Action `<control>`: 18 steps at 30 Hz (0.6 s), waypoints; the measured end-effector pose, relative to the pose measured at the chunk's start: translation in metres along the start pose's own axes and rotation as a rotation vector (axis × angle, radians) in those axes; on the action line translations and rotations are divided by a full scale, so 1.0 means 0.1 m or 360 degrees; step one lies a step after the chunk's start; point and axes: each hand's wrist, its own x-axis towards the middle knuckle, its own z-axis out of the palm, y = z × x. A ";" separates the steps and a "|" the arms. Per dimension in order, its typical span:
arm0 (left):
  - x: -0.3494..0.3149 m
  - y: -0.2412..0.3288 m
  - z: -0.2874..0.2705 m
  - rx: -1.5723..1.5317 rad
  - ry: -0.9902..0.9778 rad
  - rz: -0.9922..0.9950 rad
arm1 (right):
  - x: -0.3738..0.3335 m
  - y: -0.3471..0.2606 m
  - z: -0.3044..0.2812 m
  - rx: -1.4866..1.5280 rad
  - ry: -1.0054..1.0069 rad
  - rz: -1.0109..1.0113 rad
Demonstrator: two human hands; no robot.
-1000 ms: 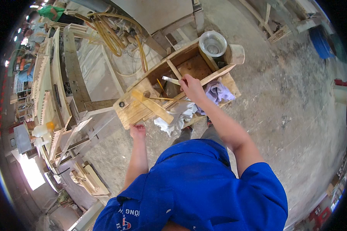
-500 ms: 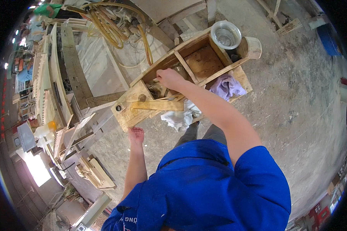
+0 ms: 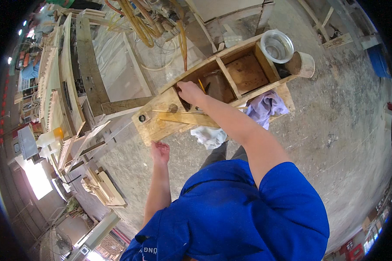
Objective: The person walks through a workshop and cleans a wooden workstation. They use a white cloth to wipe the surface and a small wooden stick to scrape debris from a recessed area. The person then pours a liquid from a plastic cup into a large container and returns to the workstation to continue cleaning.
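Observation:
My right hand (image 3: 190, 92) reaches into the left compartment of a long wooden box (image 3: 244, 98). Its fingers point down and are closed near that compartment's left wall; whatever they hold is hidden. Just right of them, a thin yellow stick like a pencil (image 3: 201, 85) and a small dark object (image 3: 207, 87) lean inside the compartment. My left hand (image 3: 161, 153) is at the near corner of the box's flat end board (image 3: 150, 128), palm up, fingers loosely bent and apart, no object visible in it. A flat wooden strip (image 3: 183, 118) lies along the board.
A clear plastic tub (image 3: 276, 46) and a beige cup (image 3: 307, 65) stand at the box's right end. A purple cloth (image 3: 265, 107) and a white cloth (image 3: 209, 136) hang along its near side. Yellow hoses (image 3: 139, 24) and wooden frames (image 3: 83, 65) are beyond and left.
My right hand has shifted toward the left end of the compartment, uncovering the yellow stick. My left hand stays by the board's corner. The whole view has shifted slightly.

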 end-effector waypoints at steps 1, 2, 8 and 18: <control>0.00 0.00 0.02 0.0017 0.0001 0.0012 | 0.04 0.07 0.03 0.0084 0.0016 -0.0021; -0.01 0.00 0.01 0.0021 0.0016 0.0028 | 0.07 0.07 0.02 0.0095 -0.0007 -0.0018; -0.01 0.01 0.03 0.0032 0.0031 0.0002 | 0.12 0.16 0.03 -0.0140 -0.0261 0.0215; 0.01 0.03 -0.07 -0.0015 0.0005 -0.0018 | 0.18 0.15 0.18 -0.0353 -0.0338 0.0592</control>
